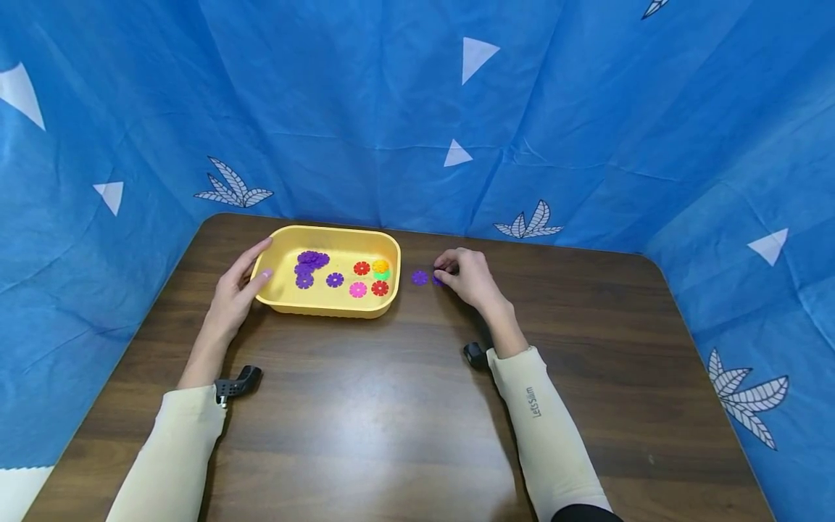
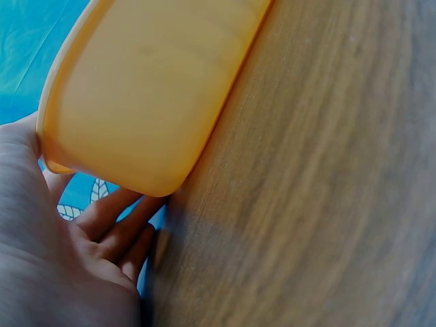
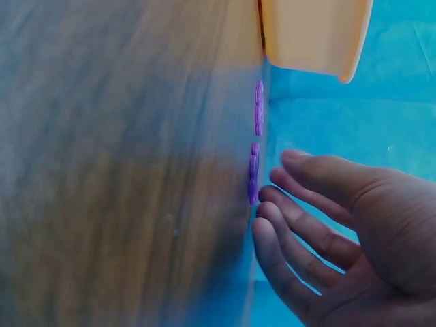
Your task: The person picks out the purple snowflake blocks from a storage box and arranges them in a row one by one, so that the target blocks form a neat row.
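At the left end of a yellow plastic tray [image 1: 334,310], my left hand [image 1: 233,291] grips the rim, with its thumb over the edge and its other fingers along the outside. Right of the tray lie two purple snowflake discs, a nearer disc [image 1: 420,278] and a farther disc [image 3: 253,174]. My right hand [image 1: 472,278] is over the farther one and partly hides it in the head view. In the right wrist view its fingers are loosely bent, the thumb apart from them, with nothing visibly held.
Inside the tray, a cluster of purple discs [image 1: 306,270] sits left of a single purple disc [image 1: 335,280]. Red, orange, green and pink discs [image 1: 358,290] lie at its right end. A blue patterned curtain [image 1: 378,109] borders the brown table [image 1: 352,406] behind and at the sides.
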`<state>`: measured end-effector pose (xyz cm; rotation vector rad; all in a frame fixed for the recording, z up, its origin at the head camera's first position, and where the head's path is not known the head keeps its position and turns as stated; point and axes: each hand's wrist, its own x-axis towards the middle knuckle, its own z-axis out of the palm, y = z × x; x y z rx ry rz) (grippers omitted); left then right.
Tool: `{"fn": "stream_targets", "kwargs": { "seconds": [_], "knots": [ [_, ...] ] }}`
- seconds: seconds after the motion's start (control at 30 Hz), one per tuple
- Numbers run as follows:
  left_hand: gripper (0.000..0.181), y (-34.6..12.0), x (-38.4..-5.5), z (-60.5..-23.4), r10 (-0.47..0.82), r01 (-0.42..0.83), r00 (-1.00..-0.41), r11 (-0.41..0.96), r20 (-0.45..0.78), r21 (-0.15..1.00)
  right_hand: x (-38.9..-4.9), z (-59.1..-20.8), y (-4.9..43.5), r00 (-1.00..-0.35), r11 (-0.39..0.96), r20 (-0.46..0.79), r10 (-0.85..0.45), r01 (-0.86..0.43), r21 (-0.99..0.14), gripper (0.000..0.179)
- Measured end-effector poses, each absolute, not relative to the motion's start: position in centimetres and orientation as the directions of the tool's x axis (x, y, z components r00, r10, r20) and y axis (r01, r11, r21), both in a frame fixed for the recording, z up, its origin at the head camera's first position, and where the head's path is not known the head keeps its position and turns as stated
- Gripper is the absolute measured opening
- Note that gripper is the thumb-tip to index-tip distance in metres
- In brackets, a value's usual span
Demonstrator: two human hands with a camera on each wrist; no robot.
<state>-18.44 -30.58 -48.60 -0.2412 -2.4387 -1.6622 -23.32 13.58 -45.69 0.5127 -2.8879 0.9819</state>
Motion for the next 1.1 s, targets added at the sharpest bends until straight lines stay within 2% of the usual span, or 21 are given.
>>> {"fn": "stream_targets", "kwargs": {
  "seconds": [0.27, 0.43, 0.7, 0.97, 1.1],
  "knots": [
    [0.056, -30.5, -18.2, -48.5, 0.027, 0.207, -0.977, 0.366, 0.212, 0.907, -23.1, -44.3, 12.1, -0.906, 0.689, 0.362, -0.220, -0.407, -0.599, 0.014],
    [0.057, -30.5, -18.3, -48.4, 0.009, 0.187, -0.980, 0.377, 0.199, 0.907, -23.0, -43.2, 9.9, -0.877, 0.632, 0.436, -0.203, -0.458, -0.626, 0.015],
    [0.056, -30.4, -18.5, -48.4, 0.026, 0.216, -0.975, 0.345, 0.221, 0.914, -23.7, -42.4, 5.5, -0.859, 0.574, 0.449, -0.247, -0.503, -0.646, 0.014],
    [0.056, -30.4, -18.2, -48.3, 0.022, 0.207, -0.977, 0.339, 0.212, 0.918, -24.0, -42.5, 1.3, -0.863, 0.550, 0.358, -0.357, -0.504, -0.666, 0.014],
    [0.056, -30.3, -18.1, -48.3, 0.025, 0.205, -0.978, 0.344, 0.209, 0.916, -23.8, -42.4, -0.7, -0.849, 0.514, 0.359, -0.386, -0.522, -0.681, 0.014]
  ]
}}
